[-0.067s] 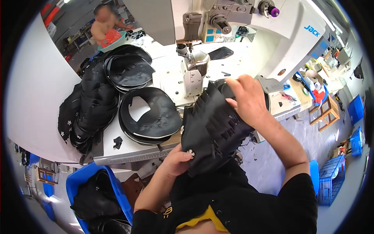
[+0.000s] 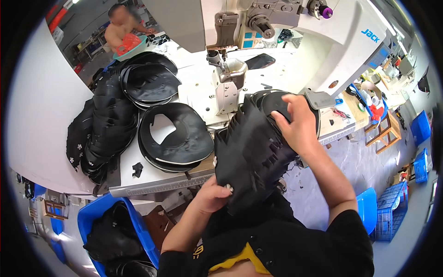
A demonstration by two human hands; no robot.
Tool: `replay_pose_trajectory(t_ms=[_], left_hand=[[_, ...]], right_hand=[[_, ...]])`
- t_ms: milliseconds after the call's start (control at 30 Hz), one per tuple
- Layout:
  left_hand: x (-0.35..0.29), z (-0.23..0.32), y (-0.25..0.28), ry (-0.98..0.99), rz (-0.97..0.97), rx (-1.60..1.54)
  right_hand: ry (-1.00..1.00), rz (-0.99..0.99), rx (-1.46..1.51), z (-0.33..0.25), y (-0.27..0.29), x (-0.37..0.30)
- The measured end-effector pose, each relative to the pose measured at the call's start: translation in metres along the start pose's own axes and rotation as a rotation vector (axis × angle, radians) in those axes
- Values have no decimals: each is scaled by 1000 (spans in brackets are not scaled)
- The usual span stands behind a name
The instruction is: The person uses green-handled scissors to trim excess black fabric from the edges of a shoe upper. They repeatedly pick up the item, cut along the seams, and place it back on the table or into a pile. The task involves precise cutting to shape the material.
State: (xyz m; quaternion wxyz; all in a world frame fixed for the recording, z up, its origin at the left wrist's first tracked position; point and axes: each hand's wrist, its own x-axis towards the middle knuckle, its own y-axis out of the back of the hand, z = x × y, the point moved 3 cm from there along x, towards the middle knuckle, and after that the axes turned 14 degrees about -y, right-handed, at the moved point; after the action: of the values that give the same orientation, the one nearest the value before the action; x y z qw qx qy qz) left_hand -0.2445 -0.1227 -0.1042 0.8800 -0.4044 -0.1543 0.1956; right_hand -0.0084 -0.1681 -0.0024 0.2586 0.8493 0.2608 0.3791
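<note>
A thick stack of black cut fabric pieces (image 2: 251, 154) is held up between both hands in front of my chest. My left hand (image 2: 213, 194) grips its lower edge near small metal studs. My right hand (image 2: 297, 124) clasps the upper right side of the stack. Behind the stack stands a white industrial sewing machine (image 2: 323, 41) with its needle post (image 2: 226, 81) over the white table (image 2: 198, 92).
A black ring-shaped piece pile (image 2: 173, 136) lies left of the post, with more black piles (image 2: 113, 120) further left. A blue bin (image 2: 115, 231) with black pieces sits below the table edge. Another person (image 2: 122, 27) is at the far left; blue crates (image 2: 392, 212) stand at right.
</note>
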Motion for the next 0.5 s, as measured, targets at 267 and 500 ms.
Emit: replay_pose_trajectory(t_ms=[267,500], left_hand=[[2,-10,-12,17,318,-45],[29,-15,-17,-100,189,148]], right_hand=[[-309,-952,743,26,-28,-29],[-137,-874,1133,20,0,-19]])
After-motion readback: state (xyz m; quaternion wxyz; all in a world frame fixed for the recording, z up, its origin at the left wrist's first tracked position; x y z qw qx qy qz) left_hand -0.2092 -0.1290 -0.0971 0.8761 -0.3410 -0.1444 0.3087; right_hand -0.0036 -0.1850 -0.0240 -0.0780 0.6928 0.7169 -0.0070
